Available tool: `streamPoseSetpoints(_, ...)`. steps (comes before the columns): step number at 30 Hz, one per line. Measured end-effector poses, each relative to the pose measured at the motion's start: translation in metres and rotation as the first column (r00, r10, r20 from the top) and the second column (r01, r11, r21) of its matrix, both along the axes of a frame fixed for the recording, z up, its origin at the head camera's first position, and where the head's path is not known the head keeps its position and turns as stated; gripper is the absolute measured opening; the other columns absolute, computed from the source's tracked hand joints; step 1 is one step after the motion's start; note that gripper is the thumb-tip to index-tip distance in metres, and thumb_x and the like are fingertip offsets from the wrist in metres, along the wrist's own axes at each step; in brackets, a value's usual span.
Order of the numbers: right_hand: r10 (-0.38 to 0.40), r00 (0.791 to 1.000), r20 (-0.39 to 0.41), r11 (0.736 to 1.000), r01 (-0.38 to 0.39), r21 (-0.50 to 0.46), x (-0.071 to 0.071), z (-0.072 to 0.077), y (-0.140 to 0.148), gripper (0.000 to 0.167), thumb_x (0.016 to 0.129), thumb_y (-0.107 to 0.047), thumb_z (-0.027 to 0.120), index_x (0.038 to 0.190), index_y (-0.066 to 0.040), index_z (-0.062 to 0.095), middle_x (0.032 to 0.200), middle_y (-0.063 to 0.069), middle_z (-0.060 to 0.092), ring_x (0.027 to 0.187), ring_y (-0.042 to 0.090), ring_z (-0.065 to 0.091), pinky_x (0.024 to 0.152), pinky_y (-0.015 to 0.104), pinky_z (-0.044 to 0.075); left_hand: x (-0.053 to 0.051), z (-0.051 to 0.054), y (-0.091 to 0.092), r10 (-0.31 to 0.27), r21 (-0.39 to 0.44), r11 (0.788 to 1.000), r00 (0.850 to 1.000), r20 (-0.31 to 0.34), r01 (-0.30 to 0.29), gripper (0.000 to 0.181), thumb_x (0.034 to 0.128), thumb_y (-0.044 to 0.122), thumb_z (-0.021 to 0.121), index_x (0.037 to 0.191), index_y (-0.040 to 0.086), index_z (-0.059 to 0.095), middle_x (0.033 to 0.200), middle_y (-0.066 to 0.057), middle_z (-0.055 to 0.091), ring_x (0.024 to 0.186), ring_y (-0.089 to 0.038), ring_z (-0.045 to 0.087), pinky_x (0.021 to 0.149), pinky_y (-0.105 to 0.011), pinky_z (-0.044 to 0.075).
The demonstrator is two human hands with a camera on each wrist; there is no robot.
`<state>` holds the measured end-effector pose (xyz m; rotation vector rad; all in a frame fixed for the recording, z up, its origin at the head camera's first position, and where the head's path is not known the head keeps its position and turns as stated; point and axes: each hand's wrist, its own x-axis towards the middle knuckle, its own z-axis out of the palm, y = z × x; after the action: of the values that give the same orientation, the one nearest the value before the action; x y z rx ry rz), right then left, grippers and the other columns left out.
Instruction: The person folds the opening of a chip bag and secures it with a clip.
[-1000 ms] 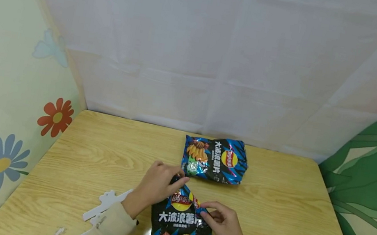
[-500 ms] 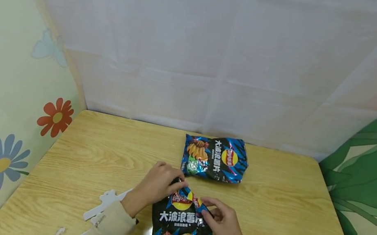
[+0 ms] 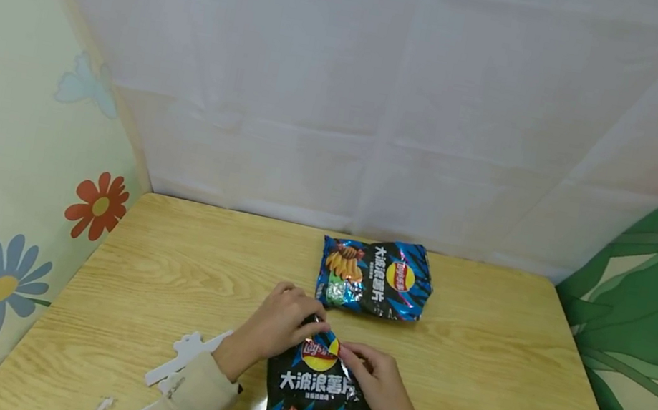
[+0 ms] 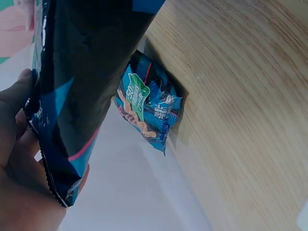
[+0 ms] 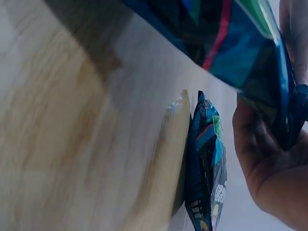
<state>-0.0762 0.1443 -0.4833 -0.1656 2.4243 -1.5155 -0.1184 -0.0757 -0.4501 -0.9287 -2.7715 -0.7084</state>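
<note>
A black and blue bag of potato chips [image 3: 311, 405] stands near the table's front edge, its printed front toward me. At its top left corner my left hand [image 3: 284, 317] pinches the edge between thumb and fingers. My right hand [image 3: 380, 384] pinches the folded top edge on the right, close beside the left hand. In the left wrist view the left hand [image 4: 24, 163] grips the crimped rim of the bag [image 4: 82, 86]. The right wrist view has the right hand [image 5: 274, 168] around the bag's corner [image 5: 255, 77]. Whether the bag is torn open cannot be seen.
A second chip bag [image 3: 375, 278] of the same print lies on its back at the rear of the wooden table [image 3: 197, 248]. White flat pieces [image 3: 186, 355] lie by the left forearm, with a small white scrap [image 3: 104, 405] nearby. A white sheet [image 3: 335, 90] hangs behind.
My right hand has moved left along the bag's top edge, closer to the left hand. The left hand stays on its corner, and the bag has shifted very slightly.
</note>
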Motion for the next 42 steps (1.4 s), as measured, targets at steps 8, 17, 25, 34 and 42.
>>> streamPoseSetpoints(8, -0.028, 1.0, -0.006, 0.999, 0.028, -0.016, 0.001, -0.003, -0.003, 0.036, 0.098, -0.034, 0.061, 0.117, -0.004, 0.071, 0.106, 0.01, 0.075, 0.087, 0.008, 0.068, 0.074, 0.019, 0.054, 0.002, -0.001, -0.001, 0.001, -0.002, 1.0, 1.0, -0.013, -0.001, 0.02, 0.0959, 0.04, 0.063, 0.095, 0.022, 0.074, 0.092, 0.008, 0.075, 0.093, -0.016, 0.067, 0.102, -0.047, 0.045)
streamPoseSetpoints(17, -0.075, 0.996, -0.04, 0.997, 0.075, -0.002, 0.002, -0.007, -0.008, 0.028, 0.096, -0.028, 0.065, 0.109, -0.005, 0.073, 0.099, 0.007, 0.076, 0.082, 0.006, 0.068, 0.072, 0.019, 0.054, 0.002, -0.002, -0.002, 0.008, 0.041, 0.999, 1.0, -0.02, -0.007, 0.016, 0.0925, 0.037, 0.07, 0.091, 0.022, 0.075, 0.088, 0.009, 0.075, 0.079, -0.009, 0.066, 0.088, -0.039, 0.051)
streamPoseSetpoints(25, -0.066, 0.997, -0.049, 0.998, 0.067, 0.017, 0.004, -0.006, -0.01, 0.024, 0.096, -0.025, 0.065, 0.107, -0.005, 0.073, 0.098, 0.008, 0.076, 0.083, 0.008, 0.07, 0.071, 0.018, 0.055, 0.002, -0.003, -0.004, 0.007, 0.042, 0.999, 1.0, -0.006, -0.007, 0.015, 0.0929, 0.034, 0.07, 0.095, 0.02, 0.076, 0.092, 0.008, 0.076, 0.082, -0.01, 0.067, 0.086, -0.04, 0.053)
streamPoseSetpoints(34, -0.059, 0.996, -0.059, 0.998, 0.059, -0.006, 0.006, -0.003, -0.011, 0.025, 0.095, -0.024, 0.066, 0.106, -0.003, 0.073, 0.096, 0.009, 0.076, 0.078, 0.008, 0.07, 0.068, 0.017, 0.054, 0.004, -0.006, -0.003, 0.007, 0.036, 0.999, 1.0, 0.006, -0.007, 0.013, 0.0938, 0.029, 0.069, 0.1, 0.019, 0.075, 0.099, 0.005, 0.075, 0.091, -0.014, 0.069, 0.088, -0.043, 0.053)
streamPoseSetpoints(42, -0.088, 0.995, -0.049, 0.996, 0.088, 0.0, 0.006, -0.003, -0.012, 0.024, 0.095, -0.022, 0.067, 0.107, -0.002, 0.074, 0.097, 0.01, 0.076, 0.079, 0.009, 0.071, 0.068, 0.018, 0.055, 0.007, -0.007, -0.004, 0.019, 0.05, 0.999, 1.0, 0.022, -0.02, 0.016, 0.0946, 0.032, 0.068, 0.103, 0.02, 0.075, 0.102, 0.005, 0.074, 0.096, -0.014, 0.068, 0.092, -0.043, 0.051)
